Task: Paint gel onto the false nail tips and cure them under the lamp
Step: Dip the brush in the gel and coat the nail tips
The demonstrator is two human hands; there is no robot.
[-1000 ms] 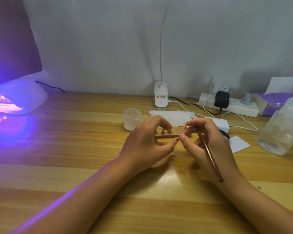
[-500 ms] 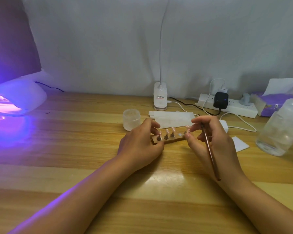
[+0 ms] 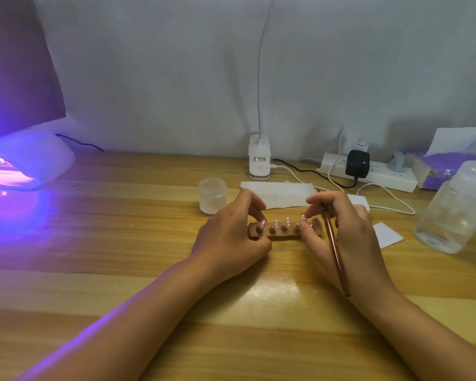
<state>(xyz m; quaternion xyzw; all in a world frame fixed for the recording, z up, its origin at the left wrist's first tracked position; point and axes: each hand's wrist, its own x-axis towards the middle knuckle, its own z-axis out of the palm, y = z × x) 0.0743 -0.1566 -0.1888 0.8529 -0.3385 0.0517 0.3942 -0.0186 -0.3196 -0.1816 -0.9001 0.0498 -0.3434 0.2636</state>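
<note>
Left hand (image 3: pixel 231 240) now pinches the left end of the small brown wooden holder strip (image 3: pixel 282 235), fingers curled round it. The right hand (image 3: pixel 346 237) pinches the other end with the thin copper-coloured brush (image 3: pixel 334 254) still tucked in its grip. A second ago both sets of fingertips were bunched in front of the strip, and now they've split to its ends. The pale pink false nail tips (image 3: pixel 275 224) stand in a row on it, mid-table. My guess is this batch is painted and heading for the white, purple-glowing curing lamp (image 3: pixel 30 160), well off to the left.
</note>
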